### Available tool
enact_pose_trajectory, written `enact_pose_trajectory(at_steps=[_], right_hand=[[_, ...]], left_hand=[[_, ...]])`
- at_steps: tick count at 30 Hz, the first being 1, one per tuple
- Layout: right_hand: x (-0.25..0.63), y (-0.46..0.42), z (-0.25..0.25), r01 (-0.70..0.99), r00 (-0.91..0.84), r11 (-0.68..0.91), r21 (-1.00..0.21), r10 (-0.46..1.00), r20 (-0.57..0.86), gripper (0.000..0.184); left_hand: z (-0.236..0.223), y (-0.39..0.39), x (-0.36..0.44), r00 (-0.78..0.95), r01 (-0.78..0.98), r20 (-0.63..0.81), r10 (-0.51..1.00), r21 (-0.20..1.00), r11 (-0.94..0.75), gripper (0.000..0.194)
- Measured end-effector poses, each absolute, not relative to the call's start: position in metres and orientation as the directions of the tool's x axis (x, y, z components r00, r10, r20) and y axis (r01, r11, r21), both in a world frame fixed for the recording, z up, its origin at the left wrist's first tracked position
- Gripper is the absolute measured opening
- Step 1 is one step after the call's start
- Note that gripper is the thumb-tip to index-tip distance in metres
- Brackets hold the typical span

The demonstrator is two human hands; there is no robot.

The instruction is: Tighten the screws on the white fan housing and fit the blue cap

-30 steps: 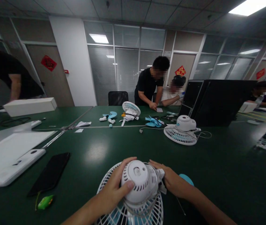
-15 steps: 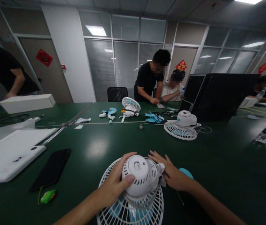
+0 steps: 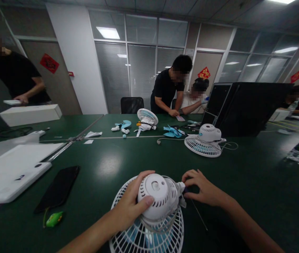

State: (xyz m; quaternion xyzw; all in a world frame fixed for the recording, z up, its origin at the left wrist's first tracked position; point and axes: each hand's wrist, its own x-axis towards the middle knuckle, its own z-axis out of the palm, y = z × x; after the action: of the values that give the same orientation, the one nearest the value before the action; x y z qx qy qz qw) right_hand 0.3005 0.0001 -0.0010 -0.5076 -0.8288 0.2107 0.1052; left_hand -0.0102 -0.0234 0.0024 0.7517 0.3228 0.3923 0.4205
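A white fan (image 3: 158,218) lies face down before me, its round motor housing up and its grille with light-blue blades beneath. Across the left of the housing my left hand (image 3: 130,200) is wrapped, thumb on the near side. My right hand (image 3: 200,188) is at the white bracket (image 3: 181,193) on the housing's right, fingers and thumb curled round a small dark-purple end. From there a thin metal shaft (image 3: 200,215) slants down to the right, like a screwdriver's; the fingers partly hide its handle end.
Another white fan (image 3: 204,140) lies face down ahead right, near a black computer case (image 3: 249,109). A third fan (image 3: 147,120) and blue blades (image 3: 172,131) are farther back. A black phone (image 3: 58,188) and white panels (image 3: 20,184) lie left. Co-workers stand and sit beyond.
My right hand has moved from lying beside the housing to the right, its fingers now curled in at the bracket. A blue disc behind it is now hidden. My left hand keeps its grip.
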Motion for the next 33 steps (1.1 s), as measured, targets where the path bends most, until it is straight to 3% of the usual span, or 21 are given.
enact_pose_trajectory(at_steps=[4,9,20,24,26,29,33], right_hand=[[0.303,0.000,-0.005,0.787,-0.476,0.394,-0.476,0.878,-0.060,0.005],[0.298,0.001,-0.012,0.755,-0.446,0.398,-0.521,0.894,0.037,0.008],[0.285,0.003,0.009,0.580,-0.172,0.349,-0.736,0.936,0.308,0.049],[0.259,-0.003,0.041,0.427,-0.250,0.421,-0.800,0.906,0.343,0.043],[0.240,-0.008,0.058,0.385,-0.354,0.541,-0.748,0.835,0.422,0.032],[0.214,-0.013,0.078,0.461,-0.497,0.731,-0.503,0.682,0.537,0.020],[0.199,-0.017,0.087,0.624,-0.561,0.759,-0.185,0.600,0.571,0.012]], left_hand=[[0.005,-0.027,-0.007,0.448,0.200,0.319,0.835,0.875,-0.441,0.064],[0.003,-0.031,-0.002,0.376,0.211,0.312,0.872,0.888,-0.409,0.064],[0.004,-0.035,0.000,0.340,0.186,0.284,0.897,0.914,-0.360,0.070],[0.004,-0.034,0.000,0.340,0.171,0.294,0.893,0.915,-0.366,0.080],[0.004,-0.033,0.000,0.340,0.169,0.301,0.891,0.912,-0.373,0.081],[0.004,-0.032,0.000,0.347,0.167,0.331,0.878,0.899,-0.405,0.077],[0.005,-0.031,-0.001,0.363,0.143,0.357,0.861,0.891,-0.430,0.074]])
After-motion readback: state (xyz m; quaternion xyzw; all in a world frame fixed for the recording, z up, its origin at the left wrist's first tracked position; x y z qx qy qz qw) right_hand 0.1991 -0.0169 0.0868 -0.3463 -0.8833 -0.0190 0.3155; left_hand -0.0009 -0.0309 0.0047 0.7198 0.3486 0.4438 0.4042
